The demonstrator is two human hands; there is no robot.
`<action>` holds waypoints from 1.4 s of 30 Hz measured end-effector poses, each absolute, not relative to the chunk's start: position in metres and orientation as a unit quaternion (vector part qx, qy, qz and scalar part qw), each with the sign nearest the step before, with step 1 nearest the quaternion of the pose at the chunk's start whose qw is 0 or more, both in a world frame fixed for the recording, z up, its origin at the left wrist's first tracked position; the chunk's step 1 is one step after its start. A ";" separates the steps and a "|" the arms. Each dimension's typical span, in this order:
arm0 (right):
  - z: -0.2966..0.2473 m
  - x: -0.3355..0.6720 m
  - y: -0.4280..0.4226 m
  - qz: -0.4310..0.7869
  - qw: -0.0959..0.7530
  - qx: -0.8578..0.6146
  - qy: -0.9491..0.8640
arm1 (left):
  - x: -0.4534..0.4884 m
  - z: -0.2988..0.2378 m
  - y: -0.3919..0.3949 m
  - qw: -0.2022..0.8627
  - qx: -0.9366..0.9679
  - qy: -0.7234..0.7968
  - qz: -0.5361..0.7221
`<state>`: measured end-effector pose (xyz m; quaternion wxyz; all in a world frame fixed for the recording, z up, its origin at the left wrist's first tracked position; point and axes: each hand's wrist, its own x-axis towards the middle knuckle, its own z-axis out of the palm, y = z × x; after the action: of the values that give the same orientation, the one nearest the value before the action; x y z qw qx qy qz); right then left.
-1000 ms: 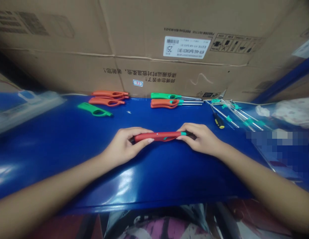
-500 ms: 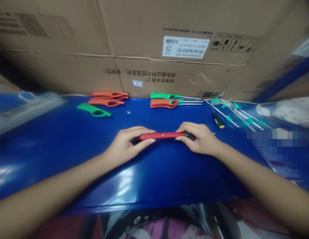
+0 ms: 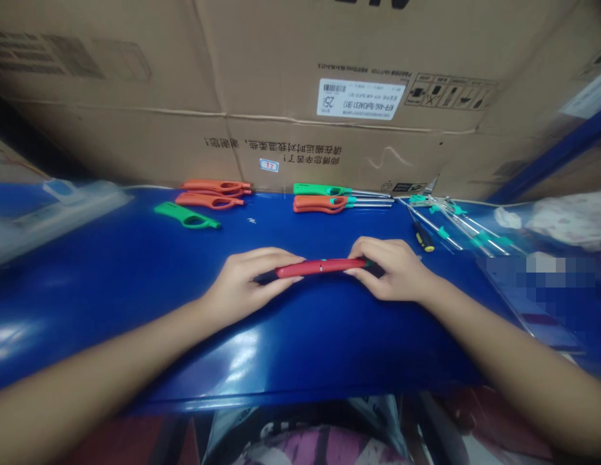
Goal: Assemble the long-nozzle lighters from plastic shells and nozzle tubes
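Observation:
Both my hands hold a red stick lighter [image 3: 320,267] above the blue table, its narrow edge turned towards me. My left hand [image 3: 247,278] pinches its left end between thumb and fingers. At the other end, my right hand [image 3: 390,268] is closed round the lighter, where a bit of green shows by the fingers. Whether a metal tube sticks out there is hidden by that hand. Beyond my hands lie a green lighter [image 3: 310,189] and an orange lighter [image 3: 313,204], both with metal tubes pointing right.
Orange handles [image 3: 208,200] and a green handle [image 3: 181,214] lie at the back left. Metal tubes with green parts [image 3: 468,226] and a black-yellow screwdriver [image 3: 423,237] are at the right. A cardboard box [image 3: 262,77] stands behind the blue table [image 3: 281,349].
The red lighter has tilted, its left end slightly lower, and a green spot now shows on its upper edge. My right hand has shifted slightly right. Both hands keep their hold.

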<state>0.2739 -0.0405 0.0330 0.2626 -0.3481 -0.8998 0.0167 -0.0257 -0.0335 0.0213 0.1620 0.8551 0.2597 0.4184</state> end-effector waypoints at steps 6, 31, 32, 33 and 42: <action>0.031 0.277 -0.037 0.040 0.255 -0.365 -0.894 | -0.022 0.026 -0.039 0.291 0.790 0.342 0.418; 0.029 0.282 -0.031 0.166 0.145 -0.397 -0.891 | -0.024 0.021 -0.041 0.266 0.823 0.290 0.409; 0.030 0.281 -0.032 0.164 0.143 -0.397 -0.892 | -0.023 0.021 -0.042 0.271 0.823 0.287 0.410; 0.031 0.281 -0.033 0.158 0.142 -0.397 -0.893 | -0.023 0.021 -0.043 0.279 0.818 0.290 0.410; 0.036 0.256 -0.049 0.068 0.161 -0.379 -0.909 | -0.015 0.017 -0.045 0.514 0.689 0.342 0.380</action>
<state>0.2561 -0.0489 0.0358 0.1607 -0.3786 -0.9090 0.0681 -0.0151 -0.0455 0.0165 0.5140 0.6890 0.3417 0.3799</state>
